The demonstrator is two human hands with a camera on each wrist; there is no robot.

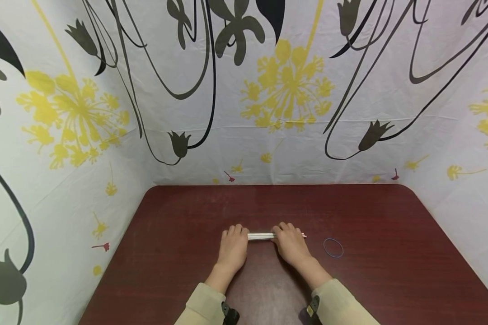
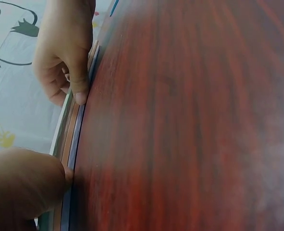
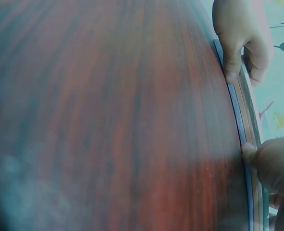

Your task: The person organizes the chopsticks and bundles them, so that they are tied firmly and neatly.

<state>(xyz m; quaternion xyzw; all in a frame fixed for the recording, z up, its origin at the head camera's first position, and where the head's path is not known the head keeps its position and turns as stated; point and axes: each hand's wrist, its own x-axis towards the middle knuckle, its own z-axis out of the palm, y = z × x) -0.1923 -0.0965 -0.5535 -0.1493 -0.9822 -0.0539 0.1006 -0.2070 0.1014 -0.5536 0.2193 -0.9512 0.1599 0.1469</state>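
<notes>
Head view: flower-printed cloth (image 1: 268, 155) hangs at twelve o'clock behind the reddish-brown bench (image 1: 370, 212); on it, left hand (image 1: 233, 246) and right hand (image 1: 290, 244) grip a stick bundle (image 1: 261, 236), with a blue loop (image 1: 324, 246) near its three o'clock. Left wrist view: sticks run from eleven to seven o'clock. Right wrist view: hands partly hide them.

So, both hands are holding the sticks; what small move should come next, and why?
Perhaps the right hand should leave the sticks to the left hand and take the blue loop: both hands grip the sticks, nothing visible binds them between the hands, and the loop lies on the table, nearer the right hand.
</notes>
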